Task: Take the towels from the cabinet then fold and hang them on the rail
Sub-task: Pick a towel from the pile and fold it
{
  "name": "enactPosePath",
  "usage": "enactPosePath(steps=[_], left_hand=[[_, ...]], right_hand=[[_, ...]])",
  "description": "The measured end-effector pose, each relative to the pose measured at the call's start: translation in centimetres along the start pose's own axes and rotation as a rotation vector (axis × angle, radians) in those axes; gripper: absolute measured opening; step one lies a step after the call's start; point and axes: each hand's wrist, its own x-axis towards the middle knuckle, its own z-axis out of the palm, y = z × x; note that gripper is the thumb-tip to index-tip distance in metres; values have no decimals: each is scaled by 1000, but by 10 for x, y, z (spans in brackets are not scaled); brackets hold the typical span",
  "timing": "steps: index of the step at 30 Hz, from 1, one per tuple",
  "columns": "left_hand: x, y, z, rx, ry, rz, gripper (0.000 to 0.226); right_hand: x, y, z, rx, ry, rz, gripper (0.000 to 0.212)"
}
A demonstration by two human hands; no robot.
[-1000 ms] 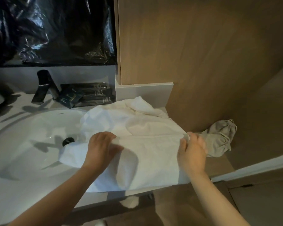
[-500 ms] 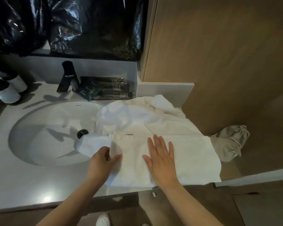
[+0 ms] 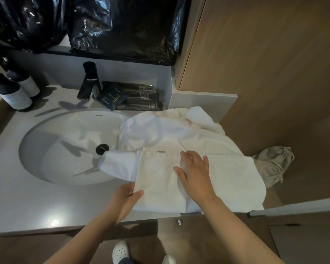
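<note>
1. Fingers [image 3: 189,158] of the right hand [image 3: 195,172] are straight and slightly spread. They lie palm-down on the white towel [image 3: 229,180] at frame centre, holding nothing, just pressing. Probably pinning the folded layer so it can't slide.
2. Left hand [image 3: 125,199], lower centre-left, pinches the left edge of the towel's top layer, thumb on top and other fingers tucked under. Looks like squaring that edge or readying the next fold.
3. Both forearms enter from the bottom of the frame and converge on the towel. The right wrist is low and flat; the left is turned thumb-side toward the cloth.
4. The towel lies spread on the surface [image 3: 27,202] right of the sink [image 3: 46,168]. Its near edge sits about at the surface's front edge, and its left end sags over the rim into the basin beside the drain [image 3: 102,149]. The flat top likely serves as a folding board.
5. A second towel [image 3: 160,130], bunched and unfolded, lies behind the first and touches it. Likely next in line.
6. Folding is underway and hanging is not yet done; no rail in view.
7. Also in view:
   - beige cloth [image 3: 274,164], crumpled, right of the towel
   - tap [image 3: 90,80] and dark sachets [image 3: 137,98], upper centre
   - two bottles [image 3: 13,94], upper left
   - black plastic [image 3: 103,25] across the top
</note>
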Motion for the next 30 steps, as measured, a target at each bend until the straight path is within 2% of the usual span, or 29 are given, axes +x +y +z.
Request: enactPosePath(steps=[6, 9, 12, 16, 19, 21, 26, 30], left_hand=[[-13, 4, 15, -66, 302, 124, 11], [-17, 6, 13, -82, 397, 186, 12], [-20, 7, 11, 3, 330, 264, 17], [-26, 2, 6, -38, 187, 188, 9], [-30, -10, -1, -123, 150, 131, 19], [-31, -18, -4, -134, 155, 64, 16], [-25, -24, -1, -47, 138, 17, 15], [-19, -19, 4, -21, 189, -15, 18]], right_hand=[[-4, -14, -7, 171, 31, -16, 48], [6, -32, -16, 226, -51, -77, 55], [18, -47, -26, 271, -189, -99, 55], [9, -42, -42, 342, -148, -216, 20], [-19, -19, -52, 430, -102, -185, 28], [-39, -2, -55, 438, -128, -131, 30], [-65, 19, -57, 480, -257, -30, 28], [-64, 20, -60, 523, -228, 0, 33]])
